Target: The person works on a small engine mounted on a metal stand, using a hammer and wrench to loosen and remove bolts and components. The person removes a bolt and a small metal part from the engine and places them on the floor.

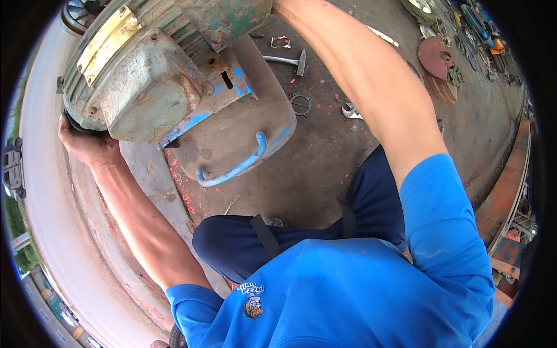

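Observation:
A worn green-grey electric motor (127, 58) with a yellow plate (108, 43) and a rusty terminal box (154, 87) fills the upper left. My left hand (90, 142) grips its near left end by a dark round part, fingers partly hidden beneath. My right forearm reaches to the motor's far right side, where the hand is out of sight. Below the motor is a blue slotted bracket (200, 116) on a dusty grey tank (232, 130). A bent blue handle (235, 169) sticks out from the tank's near end.
On the dirty floor to the right lie a hammer (300, 62), a metal ring gasket (300, 104) and an adjustable wrench (351, 111). A reddish disc (435, 58) and scattered tools lie farther right. A road (43, 127) with a parked car (13, 168) runs along the left.

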The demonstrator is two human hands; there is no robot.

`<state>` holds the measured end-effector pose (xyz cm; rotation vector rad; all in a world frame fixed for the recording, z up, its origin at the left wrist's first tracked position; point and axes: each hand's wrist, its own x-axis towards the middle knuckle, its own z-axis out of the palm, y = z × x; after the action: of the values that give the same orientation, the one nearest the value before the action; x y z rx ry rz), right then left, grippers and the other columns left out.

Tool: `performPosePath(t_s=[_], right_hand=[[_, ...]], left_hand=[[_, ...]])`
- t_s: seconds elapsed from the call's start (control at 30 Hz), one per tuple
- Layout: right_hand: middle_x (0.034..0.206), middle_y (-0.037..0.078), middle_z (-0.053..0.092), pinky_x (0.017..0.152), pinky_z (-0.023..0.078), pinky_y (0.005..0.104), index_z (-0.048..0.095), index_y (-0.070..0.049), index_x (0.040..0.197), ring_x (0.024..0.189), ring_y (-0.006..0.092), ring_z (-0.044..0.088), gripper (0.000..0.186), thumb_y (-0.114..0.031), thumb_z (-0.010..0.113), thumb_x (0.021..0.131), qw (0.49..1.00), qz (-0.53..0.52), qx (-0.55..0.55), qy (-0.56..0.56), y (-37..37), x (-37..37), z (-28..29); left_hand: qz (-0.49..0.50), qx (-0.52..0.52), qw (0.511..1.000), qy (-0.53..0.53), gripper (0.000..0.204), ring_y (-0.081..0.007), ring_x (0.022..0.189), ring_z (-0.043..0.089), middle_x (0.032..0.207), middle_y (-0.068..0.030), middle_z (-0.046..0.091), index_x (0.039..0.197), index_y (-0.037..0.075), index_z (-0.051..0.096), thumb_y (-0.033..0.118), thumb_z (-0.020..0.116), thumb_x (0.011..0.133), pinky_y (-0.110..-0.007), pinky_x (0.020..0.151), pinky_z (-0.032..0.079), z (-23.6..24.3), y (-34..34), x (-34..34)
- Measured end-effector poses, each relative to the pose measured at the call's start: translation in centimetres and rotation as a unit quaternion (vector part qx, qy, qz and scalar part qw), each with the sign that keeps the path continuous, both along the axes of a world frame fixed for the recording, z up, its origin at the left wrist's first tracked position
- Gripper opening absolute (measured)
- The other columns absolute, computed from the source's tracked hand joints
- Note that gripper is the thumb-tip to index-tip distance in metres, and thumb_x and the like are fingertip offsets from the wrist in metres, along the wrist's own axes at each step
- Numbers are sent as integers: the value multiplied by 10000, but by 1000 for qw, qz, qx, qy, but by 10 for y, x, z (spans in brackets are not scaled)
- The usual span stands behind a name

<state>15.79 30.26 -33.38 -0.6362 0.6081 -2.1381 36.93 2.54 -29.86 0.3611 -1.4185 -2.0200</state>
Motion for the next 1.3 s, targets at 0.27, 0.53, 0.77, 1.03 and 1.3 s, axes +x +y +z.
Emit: performPosePath(t_s=[0.27, 0.53, 0.77, 1.03, 1.3], right_hand=[[1247, 137, 686, 974, 539, 497, 623, -38, 1312, 1106, 295, 672, 543, -463, 410, 1047, 1000, 21, -19, 0, 7, 7, -4], [1251, 148, 675, 966, 542, 494, 613, -45, 1316, 1098, 290, 671, 527, -452, 423, 1039, 998, 6, 60, 28, 15, -9, -18], [1420, 131, 561, 1073, 467, 484, 505, -98, 1423, 1270, 325, 560, 508, -403, 401, 1030, 891, -336, 303, -32, 13, 79, -16], [1010, 78, 680, 878, 492, 351, 644, 14, 1100, 961, 179, 609, 441, -379, 457, 1021, 819, -390, 404, 119, 14, 166, -96], [1236, 134, 619, 961, 497, 479, 577, -96, 1314, 1143, 307, 612, 472, -347, 656, 922, 515, -170, 488, 684, 152, 236, -76]], left_hand=[[0, 5, 1000, -3, 559, -324, 1232, 581, 1338, -177, 589, 1366, -9, 517, 361, 345, 983, -471, 1029, 502, 5, 15, 13], [-4, 33, 999, 8, 546, -322, 1191, 605, 1298, -151, 622, 1314, 7, 570, 382, 362, 975, -476, 1008, 513, -3, 14, 11], [-177, 178, 945, 211, 540, -245, 1272, 567, 1343, -105, 638, 1366, 34, 582, 450, 469, 1041, -380, 1100, 413, -47, -59, 11], [50, -45, 996, 58, 683, -340, 1274, 541, 1410, -198, 548, 1422, -44, 461, 524, 430, 1045, -489, 1091, 439, -60, -6, 21], [205, -176, 962, 33, 293, -338, 1171, 627, 1205, -252, 641, 1191, -146, 600, 45, 601, 970, -446, 991, 564, -42, 41, 81]])
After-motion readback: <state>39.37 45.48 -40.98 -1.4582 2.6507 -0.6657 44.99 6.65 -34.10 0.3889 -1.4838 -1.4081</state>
